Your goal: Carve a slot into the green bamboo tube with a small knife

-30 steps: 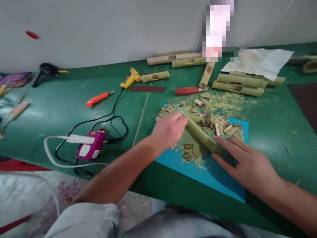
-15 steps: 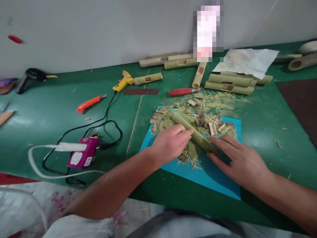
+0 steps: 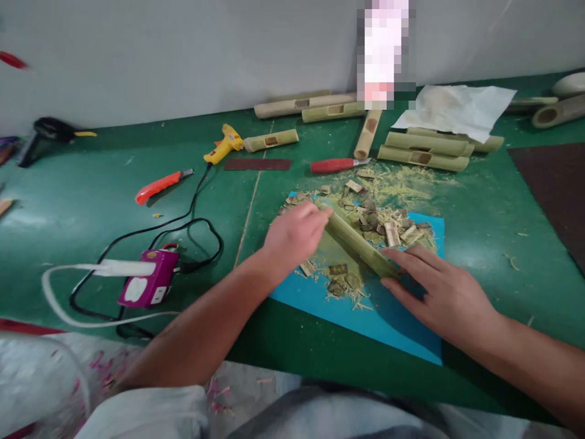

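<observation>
A green bamboo tube (image 3: 359,239) lies slantwise over a blue sheet (image 3: 388,329) strewn with bamboo chips (image 3: 372,218) and shavings. Its near end is between the thumb and fingers of my right hand (image 3: 441,292), which grips it from the right. My left hand (image 3: 295,235) is closed, with its fingertips against the far end of the tube. Whatever those curled fingers may hold is hidden.
A red-handled knife (image 3: 336,165), an orange cutter (image 3: 159,186) and a yellow glue gun (image 3: 225,145) lie beyond. More bamboo tubes (image 3: 423,157) lie at the back. A cable runs near a purple power adapter (image 3: 150,277).
My left hand has moved along the tube from its middle to its far end, up and to the left. My right hand keeps its grip in place. The view has shifted slightly.
</observation>
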Motion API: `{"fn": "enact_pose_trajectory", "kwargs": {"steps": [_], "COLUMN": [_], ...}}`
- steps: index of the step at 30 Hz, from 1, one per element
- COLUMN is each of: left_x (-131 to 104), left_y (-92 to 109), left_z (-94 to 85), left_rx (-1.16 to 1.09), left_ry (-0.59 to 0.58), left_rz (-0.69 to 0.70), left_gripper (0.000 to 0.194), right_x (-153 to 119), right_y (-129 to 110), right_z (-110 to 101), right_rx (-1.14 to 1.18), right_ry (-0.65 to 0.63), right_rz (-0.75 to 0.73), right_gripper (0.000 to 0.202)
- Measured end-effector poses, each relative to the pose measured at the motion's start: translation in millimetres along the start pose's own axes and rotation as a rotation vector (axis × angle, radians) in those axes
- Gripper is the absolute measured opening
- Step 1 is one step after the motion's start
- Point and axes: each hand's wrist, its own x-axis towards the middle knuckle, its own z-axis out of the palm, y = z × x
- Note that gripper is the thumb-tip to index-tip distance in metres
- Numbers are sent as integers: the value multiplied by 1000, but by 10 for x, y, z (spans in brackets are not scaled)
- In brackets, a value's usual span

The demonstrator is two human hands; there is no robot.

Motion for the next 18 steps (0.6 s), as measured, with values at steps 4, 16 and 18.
{"fn": "enact_pose_trajectory", "kwargs": {"steps": [4, 16, 18], "left_x": [3, -5, -14], "left_y": [45, 119, 154], "left_z": [-11, -19, -7], "left_rx": [47, -45, -81], "left_ry": [-32, -129, -168], "left_rz": [24, 89, 130], "left_gripper": [30, 31, 33], "right_x": [-3, -1, 7], "right_y": [4, 6, 2], "right_z": [11, -4, -12], "right_rx": [4, 24, 36], "right_ry": [-12, -24, -25], "right_rz": [2, 11, 17], "right_gripper": [31, 30, 30]}}
